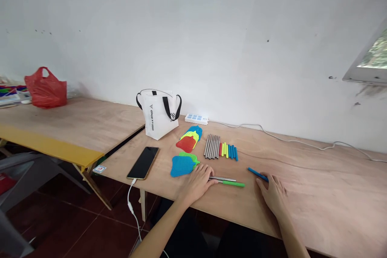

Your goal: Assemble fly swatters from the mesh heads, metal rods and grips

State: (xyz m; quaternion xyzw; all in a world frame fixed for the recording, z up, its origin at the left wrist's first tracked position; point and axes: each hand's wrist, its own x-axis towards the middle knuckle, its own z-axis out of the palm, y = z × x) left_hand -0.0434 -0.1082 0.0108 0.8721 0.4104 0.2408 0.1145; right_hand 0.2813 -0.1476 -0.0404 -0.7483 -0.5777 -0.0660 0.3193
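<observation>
Fingers (211, 181) lie loosely spread, gripping nothing: left hand (196, 184) on green-handled rod (232, 184), right hand (273, 194) touching blue stick (256, 173).

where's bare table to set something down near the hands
Widest bare wood: table right of the right hand, this side of the white cable. Crowded ahead of the left hand: mesh pieces, grey rods, coloured sticks, phone.

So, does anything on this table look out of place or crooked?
Nothing is spilled or broken. One blue stick lies slanted by the right hand, away from the neat row of coloured sticks. A metal rod and green stick lie apart by the left hand.
</observation>
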